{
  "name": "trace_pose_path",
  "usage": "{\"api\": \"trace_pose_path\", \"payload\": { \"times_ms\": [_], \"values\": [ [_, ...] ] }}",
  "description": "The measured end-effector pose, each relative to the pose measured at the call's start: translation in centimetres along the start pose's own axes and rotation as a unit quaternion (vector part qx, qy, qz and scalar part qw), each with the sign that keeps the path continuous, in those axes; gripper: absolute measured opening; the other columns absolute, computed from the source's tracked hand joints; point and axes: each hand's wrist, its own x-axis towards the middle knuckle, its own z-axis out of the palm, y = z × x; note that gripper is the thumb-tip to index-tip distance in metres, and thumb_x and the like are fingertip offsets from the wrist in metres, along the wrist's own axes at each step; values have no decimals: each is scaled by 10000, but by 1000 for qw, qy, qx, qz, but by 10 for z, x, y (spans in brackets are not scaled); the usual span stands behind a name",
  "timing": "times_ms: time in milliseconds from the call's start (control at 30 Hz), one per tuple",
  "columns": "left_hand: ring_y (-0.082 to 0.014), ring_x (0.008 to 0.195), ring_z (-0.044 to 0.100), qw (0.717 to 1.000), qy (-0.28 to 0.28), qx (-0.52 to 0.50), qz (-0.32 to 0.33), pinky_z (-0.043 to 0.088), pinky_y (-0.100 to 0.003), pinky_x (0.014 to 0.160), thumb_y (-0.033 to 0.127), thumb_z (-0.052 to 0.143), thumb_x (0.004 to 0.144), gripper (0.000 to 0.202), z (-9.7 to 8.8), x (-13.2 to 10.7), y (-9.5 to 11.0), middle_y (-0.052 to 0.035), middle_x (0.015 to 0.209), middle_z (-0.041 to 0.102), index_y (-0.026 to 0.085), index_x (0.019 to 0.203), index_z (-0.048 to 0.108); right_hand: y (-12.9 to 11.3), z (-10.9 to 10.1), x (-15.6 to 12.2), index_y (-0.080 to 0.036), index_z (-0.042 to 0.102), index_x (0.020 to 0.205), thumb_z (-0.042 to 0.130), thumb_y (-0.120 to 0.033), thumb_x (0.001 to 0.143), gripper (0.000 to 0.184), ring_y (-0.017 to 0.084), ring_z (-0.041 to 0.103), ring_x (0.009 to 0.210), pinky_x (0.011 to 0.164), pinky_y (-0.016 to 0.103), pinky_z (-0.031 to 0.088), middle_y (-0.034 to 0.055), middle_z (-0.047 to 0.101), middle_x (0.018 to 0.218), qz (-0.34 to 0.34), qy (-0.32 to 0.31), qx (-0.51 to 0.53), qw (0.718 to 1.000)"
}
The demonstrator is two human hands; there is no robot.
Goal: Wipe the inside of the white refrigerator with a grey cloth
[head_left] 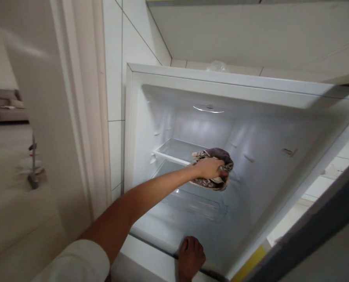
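Left hand (208, 167): grip closed on a bunched cloth (219, 153), apparently to keep its folds gathered.
Cloth: inside the fridge (268, 176), at the right part of the upper glass shelf (177, 147); contact unclear.
Right hand (191, 254): curled at the fridge's lower front edge, perhaps bracing the reach; cannot tell whether it grips.

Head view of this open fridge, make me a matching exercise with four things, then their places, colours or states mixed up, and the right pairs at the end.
Things:
1. Patterned cloth
2. Right hand
3. Sofa
4. Sleeve

Places, colours or states:
A. White
B. At the lower front edge of the fridge
C. Bunched in the left hand
D. In the far-left background

Pairs: 1-C, 2-B, 3-D, 4-A
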Motion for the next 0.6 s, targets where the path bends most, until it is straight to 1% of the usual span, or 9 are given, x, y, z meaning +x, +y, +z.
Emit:
{"api": "trace_pose_path", "payload": {
  "times_ms": [100,167,267,300,367,433,500,567,600],
  "values": [
    [-288,1083,684,996,35,47,-73,528,-386,884,514,478,952,408,-15,-32,-21,-123,1194,698,210,1179,629,1,1,0,-199,646,786,476,-190,981,259,261,587,809,728,363,348,66,678,841,-4,14,-8,1000],
    [-320,1091,671,987,67,77,-124,507,-456,936,462,495,953,371,-27,-56,-40,-144,1174,690,189,1166,626,3,4,-1,-199,650,773,474,-200,985,275,252,589,790,713,355,346,64,677,822,-9,24,-13,1000],
    [-358,1160,624,963,141,120,-197,395,-573,1076,386,503,958,326,-49,-94,-69,-175,1176,676,144,1140,623,7,12,-4,-195,666,774,477,-215,990,288,240,593,759,689,342,352,62,685,815,-26,46,-15,998],
    [-352,1175,612,953,167,129,-217,385,-564,1089,376,488,967,322,-56,-106,-78,-180,1179,669,133,1135,617,9,15,-5,-193,671,774,481,-216,988,287,237,594,751,684,339,358,63,690,822,-33,53,-15,998],
    [-307,1169,610,935,216,136,-245,437,-481,1059,395,417,997,348,-70,-126,-90,-173,1182,660,134,1142,596,12,23,-8,-190,677,773,496,-214,981,277,237,599,745,669,333,367,66,700,839,-37,70,-20,997],
    [-264,1153,615,921,288,120,-234,486,-414,1011,446,369,1012,385,-80,-140,-95,-155,1178,662,152,1146,578,16,32,-10,-191,679,765,504,-211,972,272,237,597,724,639,327,361,67,700,830,-42,93,-28,994],
    [-248,1175,614,897,389,100,-186,480,-419,1055,485,384,1004,396,-86,-146,-94,-143,1184,673,168,1142,576,20,41,-12,-197,677,743,495,-210,968,289,234,588,681,605,324,344,66,691,788,-54,116,-34,991],
    [-253,1233,597,855,491,88,-141,436,-458,1131,488,433,990,387,-91,-142,-89,-151,1218,678,170,1155,577,25,49,-13,-205,671,712,471,-208,968,324,225,576,640,594,321,346,64,680,749,-82,126,-27,988],
    [-257,1260,586,830,533,86,-138,420,-475,1153,480,445,987,386,-94,-138,-86,-159,1246,673,168,1175,573,27,53,-14,-207,670,706,460,-206,967,336,221,575,631,596,322,353,66,680,747,-91,127,-23,988]
  ]
}}
